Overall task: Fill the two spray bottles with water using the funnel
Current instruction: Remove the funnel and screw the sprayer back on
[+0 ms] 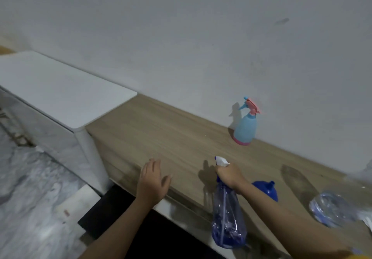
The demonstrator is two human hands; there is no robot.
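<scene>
Right hand [228, 175] curled tight round white sprayer top of clear blue plastic spray bottle [228, 216], low in frame, near wooden counter [161, 130] edge. Left hand [154, 178] flat, fingers spread, holding nothing. Could slip off edge if bumped.

Worktop [161, 138]: light wood grain. Far spray bottle [245, 130]: pale blue body, pink base and trigger. Near spray bottle [228, 216]: clear blue-tinted, white head. Funnel [266, 189]: deep blue. Cabinet top [60, 91], 10 o'clock: white. Wall [181, 27]: grey-white. Floor [26, 188]: grey marbled.
</scene>
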